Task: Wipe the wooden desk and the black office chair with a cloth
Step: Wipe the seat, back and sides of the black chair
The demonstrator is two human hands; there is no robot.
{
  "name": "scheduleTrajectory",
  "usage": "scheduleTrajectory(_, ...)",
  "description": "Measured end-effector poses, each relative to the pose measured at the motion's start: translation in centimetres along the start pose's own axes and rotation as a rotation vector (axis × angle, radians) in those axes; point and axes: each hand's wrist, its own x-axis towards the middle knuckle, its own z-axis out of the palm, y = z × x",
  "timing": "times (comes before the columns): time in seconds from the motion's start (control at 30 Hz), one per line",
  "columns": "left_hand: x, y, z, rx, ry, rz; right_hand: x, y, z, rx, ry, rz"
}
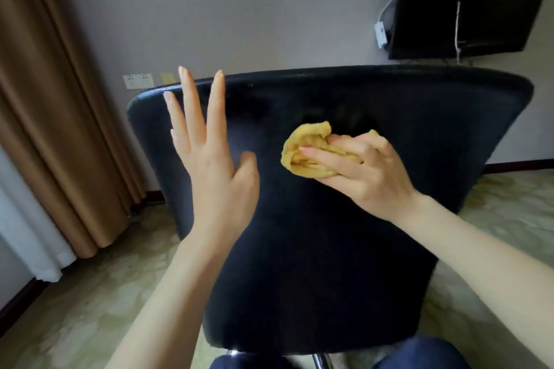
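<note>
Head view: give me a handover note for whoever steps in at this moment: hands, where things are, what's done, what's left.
The left hand is open, fingers spread, in front of the black office chair; whether it touches the chair is unclear.
The right hand grips the bunched yellow cloth and presses it on the chair's broad panel, upper middle.
Chair wiping is under way; how much is covered cannot be told.
The wooden desk is out of view, state unknown.
</note>
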Motion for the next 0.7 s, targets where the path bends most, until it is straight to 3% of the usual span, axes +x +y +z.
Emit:
scheduleTrajectory(0.17, -0.9, -1.0, 1.4, -0.036, 0.126, -0.279, 6.0, 1.9, -0.3, -0.073, 0.165, 0.172)
scheduleTrajectory(0.4, -1.6, -4.0, 1.4, -0.248, 0.219, -0.782, 9.5, -2.2, 3.1, -0.010, 0.291, 0.428)
scheduleTrajectory(0.5, -3.0, -4.2, 2.5, -0.299, 0.172, -0.888, 9.7, -2.6, 3.8, 0.015, 0.399, 0.373)
scheduleTrajectory(0.7, -6.8, -4.1, 5.5, -0.488, 0.043, -0.924, 8.0, -3.3, 5.8, 0.090, 0.301, 0.193)
